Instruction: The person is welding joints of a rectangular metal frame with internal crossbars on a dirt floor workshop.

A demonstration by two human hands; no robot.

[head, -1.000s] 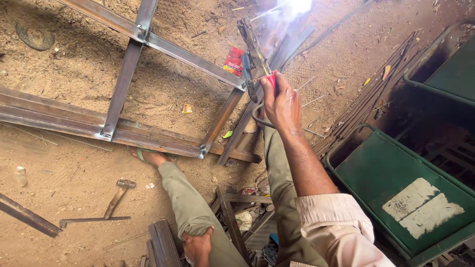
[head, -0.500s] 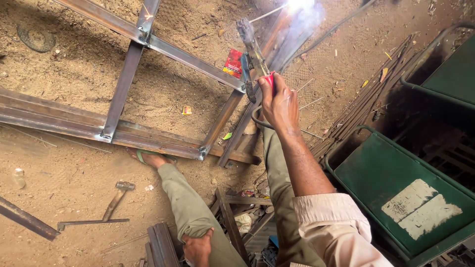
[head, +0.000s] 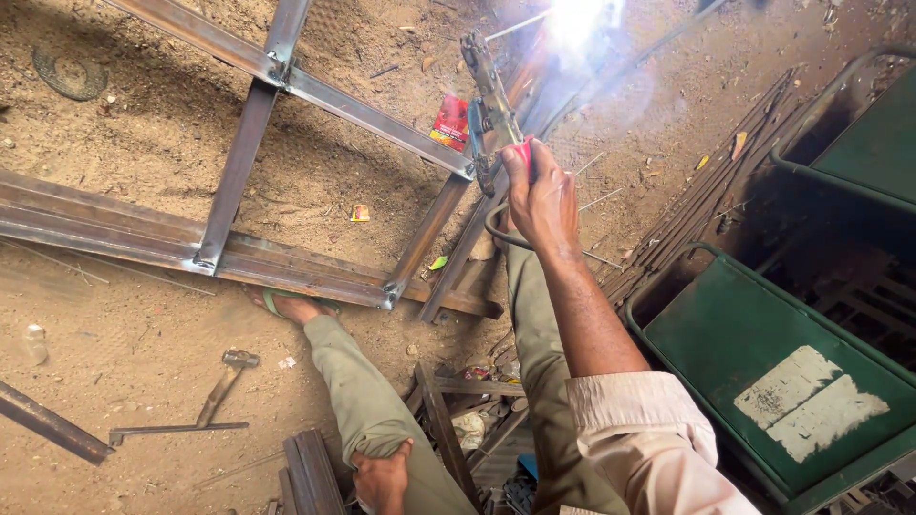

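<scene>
My right hand (head: 540, 195) grips a welding electrode holder (head: 489, 114) with a red handle, its rod reaching up to a bright white arc (head: 575, 21) at the top of the view. The arc burns on a steel frame (head: 315, 91) of flat bars lying on the sandy ground. My left hand (head: 382, 480) rests on my left knee at the bottom, fingers closed over the olive trouser cloth. My left foot in a green sandal (head: 286, 305) sits against the frame's near bar.
A hammer (head: 224, 381) and a steel angle piece (head: 176, 431) lie on the sand at lower left. Green metal panels (head: 763, 362) stand at right beside a bundle of thin rods (head: 711, 205). A small red packet (head: 450, 122) lies near the frame. Scrap steel pieces (head: 305, 472) are under my legs.
My right hand has shifted slightly with the holder. The arc glare has grown brighter and larger. My left hand stays on the knee.
</scene>
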